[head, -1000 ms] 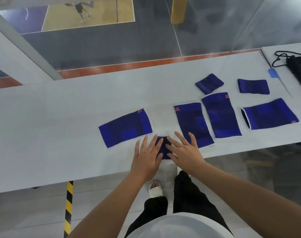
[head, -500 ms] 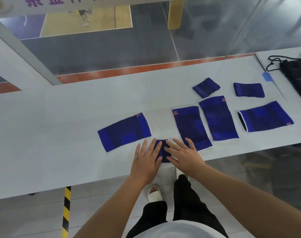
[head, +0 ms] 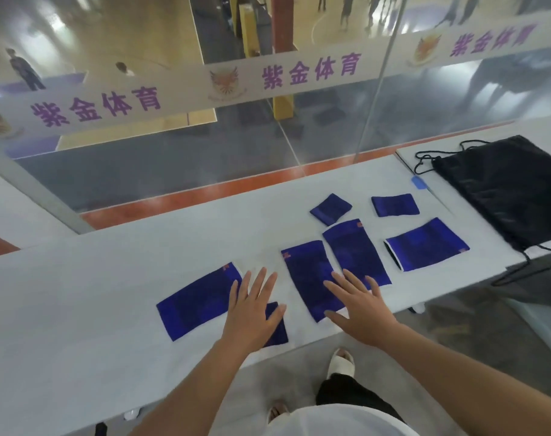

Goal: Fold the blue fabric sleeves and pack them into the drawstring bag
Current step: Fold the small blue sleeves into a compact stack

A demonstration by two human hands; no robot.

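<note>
Several blue fabric sleeves lie flat on the white table (head: pixel 79 309). My left hand (head: pixel 252 313) rests open, fingers spread, on a small folded sleeve (head: pixel 275 325) at the table's front edge, next to a long flat sleeve (head: pixel 198 302). My right hand (head: pixel 359 305) is open with spread fingers over the lower end of another long sleeve (head: pixel 308 275). Two more long sleeves (head: pixel 352 250) (head: pixel 425 243) lie to the right. Two small folded sleeves (head: pixel 330 209) (head: pixel 395 205) sit further back. The black drawstring bag (head: pixel 503 190) lies flat at far right.
A glass wall with a printed banner stands right behind the table; a sports court shows through it. A small blue tab (head: pixel 420 183) lies beside the bag at a seam between two tabletops. The bag's cords hang over the front edge at right.
The camera tilted up, showing more of the bag and glass wall. My right hand left the small folded sleeve and moved right over the neighbouring long sleeve. My left hand stays on the folded piece.
</note>
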